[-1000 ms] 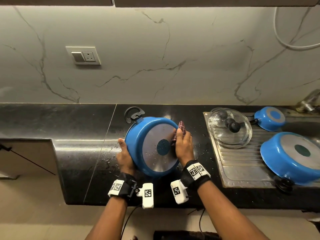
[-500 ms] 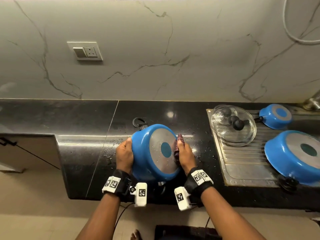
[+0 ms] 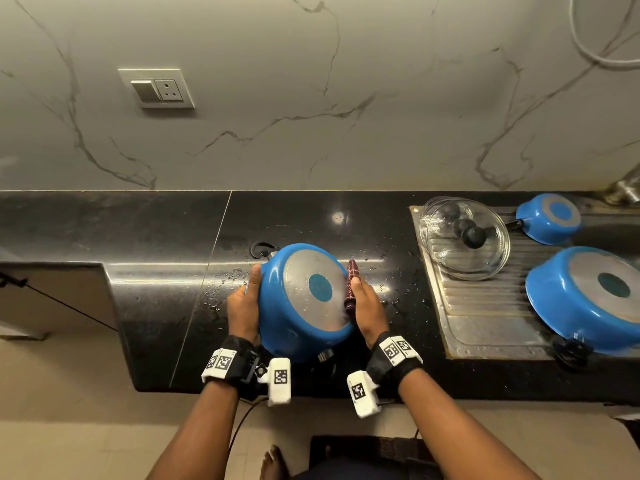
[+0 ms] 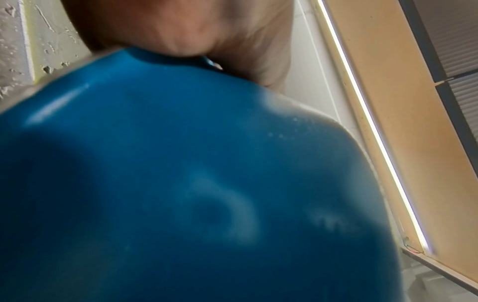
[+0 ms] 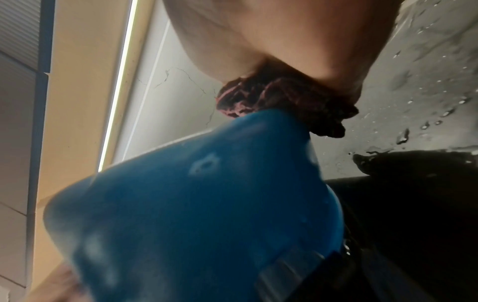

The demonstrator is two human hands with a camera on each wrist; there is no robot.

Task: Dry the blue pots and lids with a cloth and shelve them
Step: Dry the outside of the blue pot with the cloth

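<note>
A blue pot (image 3: pixel 277 306) is held tilted above the black counter, its steel base with a blue centre disc facing up at me. My left hand (image 3: pixel 244 306) grips the pot's left rim. My right hand (image 3: pixel 367 306) holds a dark red checked cloth (image 3: pixel 352 285) against the pot's right side. The pot's blue wall (image 4: pixel 181 183) fills the left wrist view, under my palm. In the right wrist view the bunched cloth (image 5: pixel 279 102) is squeezed between my palm and the pot (image 5: pixel 194 224). One black handle (image 3: pixel 261 250) shows behind the pot.
On the steel drainboard (image 3: pixel 485 323) at the right lie stacked glass lids (image 3: pixel 464 237), a small blue saucepan (image 3: pixel 549 218) and a large blue pot (image 3: pixel 585 299), both upside down. Water drops dot the counter (image 3: pixel 346 220). A wall socket (image 3: pixel 156 88) sits at upper left.
The pot has tilted and come down nearer the counter's front. My right hand slid the cloth from the steel base to the pot's right edge.
</note>
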